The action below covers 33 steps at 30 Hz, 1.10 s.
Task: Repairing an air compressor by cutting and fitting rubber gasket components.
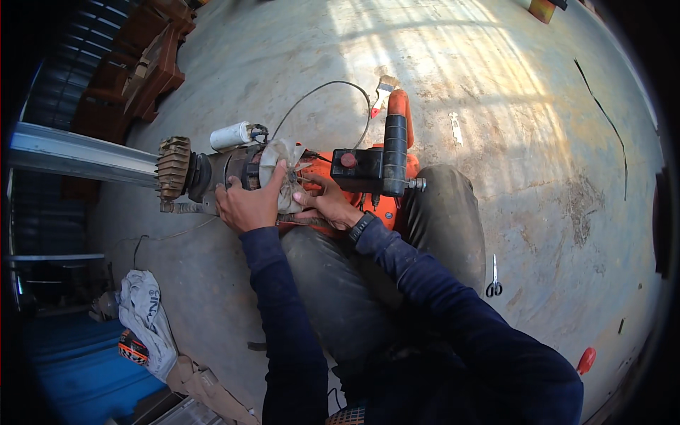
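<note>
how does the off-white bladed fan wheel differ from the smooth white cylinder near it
The off-white bladed fan wheel is round and finned; the smooth white cylinder is plain and elongated. The left hand and right hand touch the fan wheel; neither touches the cylinder. The fan wheel looks dingier than the cylinder. Both are pale.

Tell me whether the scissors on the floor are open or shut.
The scissors look shut: their blades form one narrow point.
</note>
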Each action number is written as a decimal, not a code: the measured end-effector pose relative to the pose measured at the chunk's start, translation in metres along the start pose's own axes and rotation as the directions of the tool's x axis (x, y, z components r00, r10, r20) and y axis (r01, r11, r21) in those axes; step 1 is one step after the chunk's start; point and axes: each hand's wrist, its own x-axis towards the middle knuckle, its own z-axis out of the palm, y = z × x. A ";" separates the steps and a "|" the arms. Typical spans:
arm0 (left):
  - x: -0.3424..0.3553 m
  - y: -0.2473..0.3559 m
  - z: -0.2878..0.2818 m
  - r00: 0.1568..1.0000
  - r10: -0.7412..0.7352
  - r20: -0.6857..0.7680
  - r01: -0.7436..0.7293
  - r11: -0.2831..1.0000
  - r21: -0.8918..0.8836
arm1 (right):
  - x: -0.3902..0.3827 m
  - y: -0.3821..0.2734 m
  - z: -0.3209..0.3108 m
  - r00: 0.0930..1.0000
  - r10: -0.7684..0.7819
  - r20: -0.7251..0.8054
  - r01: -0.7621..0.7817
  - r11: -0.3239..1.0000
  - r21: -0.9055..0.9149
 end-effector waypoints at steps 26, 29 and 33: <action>0.021 0.054 0.020 0.978 0.197 -0.062 -0.190 0.976 0.103 | 0.009 -0.001 -0.019 0.951 0.033 0.307 -0.117 0.958 0.261; 0.031 0.057 0.023 0.983 0.180 -0.037 -0.176 0.981 0.085 | 0.012 0.005 -0.019 0.962 0.117 0.247 -0.159 0.975 0.157; 0.033 0.058 0.026 0.985 0.167 -0.035 -0.164 0.984 0.067 | 0.013 0.006 -0.022 0.971 0.145 0.192 -0.174 0.974 0.144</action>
